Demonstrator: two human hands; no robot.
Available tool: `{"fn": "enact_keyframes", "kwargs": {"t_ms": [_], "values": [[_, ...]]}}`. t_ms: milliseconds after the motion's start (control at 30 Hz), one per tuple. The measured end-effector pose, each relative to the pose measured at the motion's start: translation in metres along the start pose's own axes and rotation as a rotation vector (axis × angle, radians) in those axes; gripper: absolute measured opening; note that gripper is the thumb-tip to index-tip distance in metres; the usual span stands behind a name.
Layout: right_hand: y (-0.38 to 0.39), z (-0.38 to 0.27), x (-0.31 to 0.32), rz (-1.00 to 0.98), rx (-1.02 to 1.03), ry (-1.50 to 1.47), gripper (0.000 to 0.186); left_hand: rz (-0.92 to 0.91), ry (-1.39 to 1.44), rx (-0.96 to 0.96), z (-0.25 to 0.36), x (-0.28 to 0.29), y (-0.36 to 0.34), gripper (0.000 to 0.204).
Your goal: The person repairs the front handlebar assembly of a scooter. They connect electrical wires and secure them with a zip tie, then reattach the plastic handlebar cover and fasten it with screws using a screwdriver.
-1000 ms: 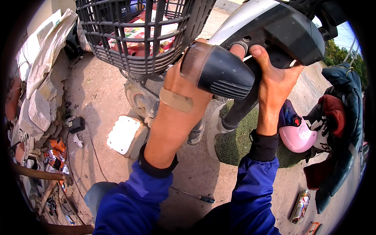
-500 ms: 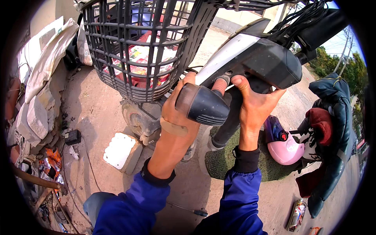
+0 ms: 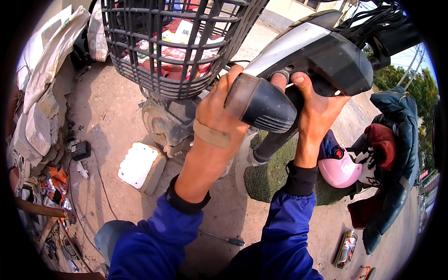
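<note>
My left hand (image 3: 217,112), with a tan plaster across its back, is closed around the far side of a turn signal lamp (image 3: 263,106). The lamp has a clear brownish lens and a black ribbed housing, which hides part of my fingers. A fingertip shows just past the housing, beside holes in the scooter's black and white front panel (image 3: 322,60). My right hand (image 3: 315,105) grips the panel's lower edge, thumb up by the holes and fingers hidden behind it. Both hands are close together on the scooter's front.
A black basket (image 3: 163,51) holding red and white packets is at the upper left. Below lie a white-topped block (image 3: 138,165), a screwdriver (image 3: 229,240) and a black box (image 3: 80,150). A pink helmet (image 3: 340,170) rests right of the green footboard mat (image 3: 275,179). Rubble lines the left.
The lamp and my left hand have shifted right and slightly up in view. My right hand has shifted slightly right and up, still on the panel. The whole view has moved a little.
</note>
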State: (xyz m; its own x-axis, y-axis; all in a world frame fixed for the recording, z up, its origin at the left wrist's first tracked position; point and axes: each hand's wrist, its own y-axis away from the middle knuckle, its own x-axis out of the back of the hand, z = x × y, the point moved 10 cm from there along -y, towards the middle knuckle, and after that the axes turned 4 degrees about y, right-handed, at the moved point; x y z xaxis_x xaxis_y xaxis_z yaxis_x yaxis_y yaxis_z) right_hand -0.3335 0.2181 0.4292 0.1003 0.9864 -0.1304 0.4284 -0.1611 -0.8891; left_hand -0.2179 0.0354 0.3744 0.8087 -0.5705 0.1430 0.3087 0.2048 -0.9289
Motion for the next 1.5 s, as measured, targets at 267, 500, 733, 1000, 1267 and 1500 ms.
{"fn": "enact_keyframes", "kwargs": {"t_ms": [267, 500, 733, 1000, 1267, 1500], "values": [[-0.003, 0.010, 0.003, -0.011, 0.013, 0.079, 0.102, -0.022, -0.044, -0.005, -0.007, -0.009, -0.002, 0.049], [-0.006, 0.020, 0.000, -0.132, -0.037, -0.054, 0.081, -0.041, 0.048, 0.065, -0.011, -0.002, -0.001, 0.055], [-0.004, 0.021, 0.001, -0.129, -0.098, -0.124, 0.075, -0.024, 0.096, 0.076, -0.008, 0.004, -0.001, 0.055], [-0.001, 0.017, 0.005, -0.147, -0.168, -0.107, 0.063, -0.040, 0.053, 0.043, -0.002, 0.003, 0.000, 0.065], [0.005, 0.018, 0.017, -0.093, -0.124, -0.169, 0.063, 0.050, -0.081, -0.182, 0.016, 0.013, 0.000, 0.047], [0.016, -0.010, 0.050, 0.100, 0.264, -0.374, 0.102, 0.056, 0.046, -0.101, 0.017, 0.021, -0.003, 0.041]]}}
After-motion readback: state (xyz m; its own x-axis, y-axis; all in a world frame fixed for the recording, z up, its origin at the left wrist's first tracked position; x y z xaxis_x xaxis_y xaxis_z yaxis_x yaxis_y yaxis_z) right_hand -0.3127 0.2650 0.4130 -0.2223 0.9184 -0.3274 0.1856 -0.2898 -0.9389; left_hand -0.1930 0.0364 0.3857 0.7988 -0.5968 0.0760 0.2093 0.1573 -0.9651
